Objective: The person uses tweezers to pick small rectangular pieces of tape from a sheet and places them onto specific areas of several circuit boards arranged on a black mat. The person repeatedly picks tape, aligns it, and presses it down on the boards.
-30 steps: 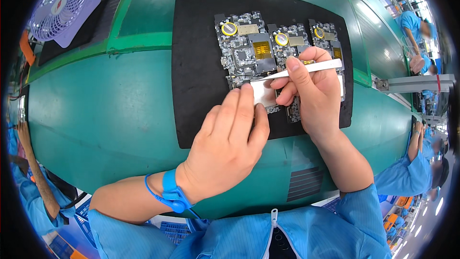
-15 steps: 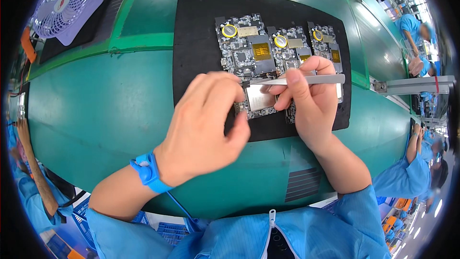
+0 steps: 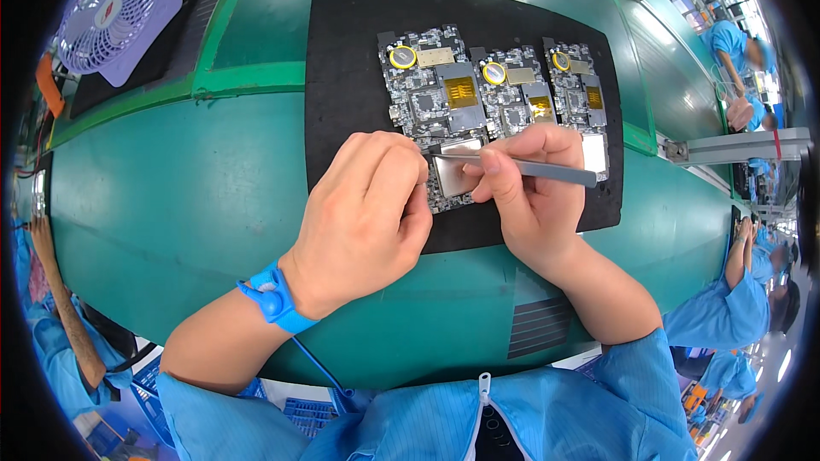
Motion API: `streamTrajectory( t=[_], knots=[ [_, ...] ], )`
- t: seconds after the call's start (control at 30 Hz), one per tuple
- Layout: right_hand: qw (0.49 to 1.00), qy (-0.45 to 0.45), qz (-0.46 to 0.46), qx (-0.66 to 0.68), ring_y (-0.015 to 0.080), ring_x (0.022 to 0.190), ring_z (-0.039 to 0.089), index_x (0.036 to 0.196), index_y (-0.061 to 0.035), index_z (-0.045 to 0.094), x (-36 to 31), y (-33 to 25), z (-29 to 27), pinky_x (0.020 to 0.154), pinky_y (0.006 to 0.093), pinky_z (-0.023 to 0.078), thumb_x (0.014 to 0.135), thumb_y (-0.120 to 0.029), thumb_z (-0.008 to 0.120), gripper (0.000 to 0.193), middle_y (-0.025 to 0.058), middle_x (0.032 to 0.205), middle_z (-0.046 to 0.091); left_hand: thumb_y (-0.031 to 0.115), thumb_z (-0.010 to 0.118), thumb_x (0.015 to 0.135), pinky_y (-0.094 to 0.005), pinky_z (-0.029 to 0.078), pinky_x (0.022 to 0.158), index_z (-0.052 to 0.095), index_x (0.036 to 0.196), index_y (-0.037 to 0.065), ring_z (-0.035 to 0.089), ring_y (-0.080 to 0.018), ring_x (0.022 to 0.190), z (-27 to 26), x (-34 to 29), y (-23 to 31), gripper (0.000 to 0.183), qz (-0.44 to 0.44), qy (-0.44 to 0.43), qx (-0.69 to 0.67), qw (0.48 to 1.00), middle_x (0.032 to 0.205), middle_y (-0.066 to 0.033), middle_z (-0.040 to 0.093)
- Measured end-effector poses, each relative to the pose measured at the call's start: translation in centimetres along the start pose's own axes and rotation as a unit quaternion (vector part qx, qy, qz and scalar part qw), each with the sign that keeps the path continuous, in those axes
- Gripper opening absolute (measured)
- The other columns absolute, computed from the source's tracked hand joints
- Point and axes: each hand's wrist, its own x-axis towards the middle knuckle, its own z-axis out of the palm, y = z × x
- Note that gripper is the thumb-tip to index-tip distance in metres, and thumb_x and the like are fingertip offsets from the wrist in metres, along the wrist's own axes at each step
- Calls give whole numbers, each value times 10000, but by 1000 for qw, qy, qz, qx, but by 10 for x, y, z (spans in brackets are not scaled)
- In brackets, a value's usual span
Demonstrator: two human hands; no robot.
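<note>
My right hand (image 3: 540, 196) holds grey metal tweezers (image 3: 555, 172) between thumb and fingers. Their tips point left, over the silver shield plate (image 3: 457, 172) on the lower part of the leftmost circuit board (image 3: 420, 102). Beside that board's lower left edge, my left hand (image 3: 367, 213) is closed, thumb drawn in against the curled fingers; whatever they grip is hidden. A second circuit board (image 3: 510, 101) lies partly under my right hand, and a third board (image 3: 574, 85) sits farther right. Each carries a round coin cell and an amber patch.
Under the boards is a black mat (image 3: 350, 43) on the green table (image 3: 188, 205). A purple fan (image 3: 111, 13) stands at far left. My left wrist wears a blue strap (image 3: 275, 297) with a cord. Co-workers in blue sit at both sides; a metal rail (image 3: 739, 151) is at right.
The left thumb has closed in against the fingers by the board's edge. My right hand has shifted slightly left and down, tilting the tweezers' rear end lower. The boards have shifted slightly left in view.
</note>
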Motion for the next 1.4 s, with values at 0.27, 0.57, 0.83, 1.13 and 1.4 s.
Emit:
streamTrajectory(
  t=[0.27, 0.57, 0.83, 1.13, 1.4],
  knots=[
    [983, 62, 71, 156, 72, 608, 593, 979, -2, 428, 2, -4, 2, 517, 191, 493, 912, -39, 587, 176, 71, 781, 589, -87, 660, 637, -370, 481, 700, 527, 822, 15, 590, -321, 821, 3, 1, -1, 250, 7, 18, -8, 1000, 954, -158, 612],
    [995, 22, 85, 58, 98, 642, 624, 1047, -17, 337, 3, -5, -3, 566, 202, 534, 941, -28, 525, 216, 98, 808, 580, -51, 651, 614, -385, 498, 760, 564, 852, 5, 573, -321, 909, 4, -1, 3, 261, 65, -36, 62, 995, 1013, -156, 620],
    [982, 101, 71, 142, 91, 673, 618, 1067, -22, 360, -11, -12, -47, 543, 183, 509, 941, -38, 524, 207, 88, 843, 571, -61, 648, 639, -394, 491, 765, 559, 834, 19, 584, -310, 956, 7, -3, 11, 229, 160, -61, 97, 980, 1129, -152, 621],
    [987, 105, 55, 107, 102, 712, 623, 1059, -15, 348, -41, 3, -68, 576, 197, 523, 951, -46, 511, 198, 112, 871, 598, 200, 715, 698, -417, 390, 928, 561, 951, 63, 478, -298, 1179, 30, -1, 40, 326, 173, -236, 77, 953, 1374, -139, 468],
    [998, 69, 4, 15, 94, 655, 611, 1009, 7, 394, -46, 6, -69, 572, 199, 508, 928, -23, 546, 174, 116, 856, 604, 237, 729, 697, -425, 378, 948, 570, 962, 67, 466, -296, 1191, 32, 0, 50, 353, 150, -253, 98, 951, 1373, -129, 467]
  ],
)
